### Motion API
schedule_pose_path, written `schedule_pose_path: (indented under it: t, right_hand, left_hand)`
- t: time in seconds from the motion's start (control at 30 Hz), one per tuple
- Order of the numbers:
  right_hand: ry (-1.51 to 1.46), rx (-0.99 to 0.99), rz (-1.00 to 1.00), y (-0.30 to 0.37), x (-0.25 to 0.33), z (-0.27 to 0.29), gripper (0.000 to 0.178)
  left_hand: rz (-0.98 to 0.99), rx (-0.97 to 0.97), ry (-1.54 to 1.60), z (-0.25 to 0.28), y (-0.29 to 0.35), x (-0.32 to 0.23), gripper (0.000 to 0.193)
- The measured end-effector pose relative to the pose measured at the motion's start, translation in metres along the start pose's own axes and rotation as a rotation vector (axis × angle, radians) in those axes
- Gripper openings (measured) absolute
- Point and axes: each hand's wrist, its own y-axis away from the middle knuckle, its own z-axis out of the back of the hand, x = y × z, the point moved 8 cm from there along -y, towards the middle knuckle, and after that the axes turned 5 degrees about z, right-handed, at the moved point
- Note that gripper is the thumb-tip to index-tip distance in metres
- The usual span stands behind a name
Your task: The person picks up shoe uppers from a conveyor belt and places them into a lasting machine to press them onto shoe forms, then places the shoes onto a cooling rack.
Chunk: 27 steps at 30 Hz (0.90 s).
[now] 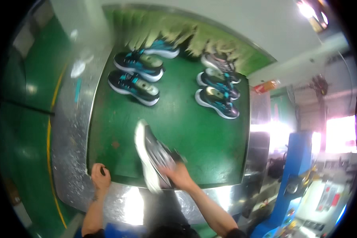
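My right hand grips a dark grey sneaker with a thick white sole. The shoe is tilted on its side above the near part of a green conveyor belt, its sole facing left, and is slightly smeared by motion. At the belt's near left corner my left hand is closed, fingers curled round a small black thing too small to name. Farther up the belt stand black and teal sneakers with white soles, one group on the left and another on the right.
A ragged strip curtain hangs over the belt's far end, with shoes partly beneath it. Metal ledges border the belt. An orange bottle lies on the right side. A blue machine column stands farther right.
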Motion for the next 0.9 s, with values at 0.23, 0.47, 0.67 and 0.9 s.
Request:
schedule_pose_path:
  t: [0.23, 0.47, 0.67, 0.9]
  right_hand:
    - [-0.404, -0.542, -0.589, 0.363, 0.025, 0.189, 0.055]
    - [-0.021, -0.863, 0.645, 0.503, 0.130, 0.317, 0.074]
    - [-0.631, -0.947, 0.166, 0.780, -0.048, 0.339, 0.071]
    - [-0.995, -1.846, 0.125, 1.121, -0.200, 0.299, 0.064]
  left_hand:
    - [0.015, 0.833, 1.057, -0.048, 0.092, -0.269, 0.062]
    - [-0.241, 1.766, 1.533, 0.004, 0.354, -0.613, 0.097]
    - [-0.259, 1.893, 0.922, -0.054, 0.643, -0.636, 0.059]
    - [-0.571, 2.089, 0.786, -0.023, 0.953, -0.778, 0.076]
